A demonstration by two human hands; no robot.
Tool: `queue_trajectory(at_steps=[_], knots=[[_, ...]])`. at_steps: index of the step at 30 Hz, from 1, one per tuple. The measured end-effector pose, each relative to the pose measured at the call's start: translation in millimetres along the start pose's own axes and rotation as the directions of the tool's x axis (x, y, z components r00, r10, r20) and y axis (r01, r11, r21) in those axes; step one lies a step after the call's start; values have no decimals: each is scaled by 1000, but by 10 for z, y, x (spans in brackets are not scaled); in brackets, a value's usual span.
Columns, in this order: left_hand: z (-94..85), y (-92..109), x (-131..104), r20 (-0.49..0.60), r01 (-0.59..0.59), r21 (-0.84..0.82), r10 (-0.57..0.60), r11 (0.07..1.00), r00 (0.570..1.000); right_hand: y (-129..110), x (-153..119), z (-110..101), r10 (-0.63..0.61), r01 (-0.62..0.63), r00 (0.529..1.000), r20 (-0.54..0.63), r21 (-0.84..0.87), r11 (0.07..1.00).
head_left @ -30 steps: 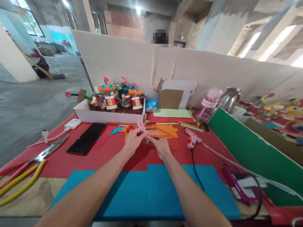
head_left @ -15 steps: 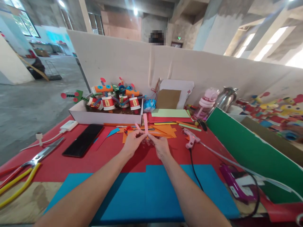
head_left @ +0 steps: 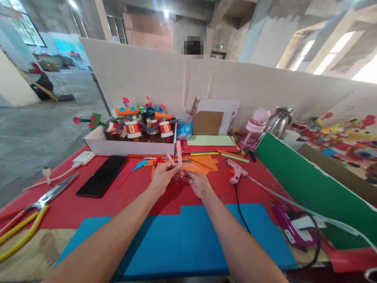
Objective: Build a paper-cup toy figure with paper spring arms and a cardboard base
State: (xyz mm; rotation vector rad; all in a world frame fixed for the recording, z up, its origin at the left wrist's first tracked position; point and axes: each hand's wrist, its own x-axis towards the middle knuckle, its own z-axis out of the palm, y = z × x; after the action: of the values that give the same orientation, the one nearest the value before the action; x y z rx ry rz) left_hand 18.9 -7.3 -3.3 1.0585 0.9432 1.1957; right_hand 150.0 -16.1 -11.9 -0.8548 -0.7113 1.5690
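Note:
Pink paper strips (head_left: 179, 153) stand up from between my hands over the red tabletop, one upright and a shorter end slanting left. My left hand (head_left: 163, 177) pinches them at the lower end with thumb and fingers. From the other side my right hand (head_left: 196, 182) has its fingers curled together at the bottom of the strips; the exact contact is partly hidden. Just behind the hands lie orange paper pieces (head_left: 206, 162). A pink glue gun (head_left: 235, 171) rests to the right of my right hand.
A white box (head_left: 129, 147) of paper-cup figures stands at the back left. A phone (head_left: 102, 175) and large scissors (head_left: 44, 200) lie on the left. Blue sheets (head_left: 147, 243) cover the near edge. A green-sided box (head_left: 309, 188) and purple device (head_left: 291, 227) are on the right.
My right thumb and fingers have shifted slightly down at the base of the pink strips. The left hand keeps its pinch. The view has moved a little.

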Motion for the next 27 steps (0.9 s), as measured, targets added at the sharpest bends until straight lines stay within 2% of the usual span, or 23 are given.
queue_trajectory(at_steps=[4, 16, 20, 27], knots=[[7, 17, -3, 2, -19, 21, 19, 1000, 1000, -16, -17, 0, -3, 4, 1000, 22, -47, 999], [13, 12, -1, -31, -8, -16, 8, 1000, 999, 0, -15, 36, -18, 16, 999, -29, -84, 996], [13, 19, -9, -8, -10, -41, 10, 999, 1000, -21, -35, 55, -23, 19, 999, -38, -98, 995], [0, 4, -3, -9, 9, -18, -10, 1000, 1000, 6, -21, 51, -95, 82, 993, -69, -175, 981]])
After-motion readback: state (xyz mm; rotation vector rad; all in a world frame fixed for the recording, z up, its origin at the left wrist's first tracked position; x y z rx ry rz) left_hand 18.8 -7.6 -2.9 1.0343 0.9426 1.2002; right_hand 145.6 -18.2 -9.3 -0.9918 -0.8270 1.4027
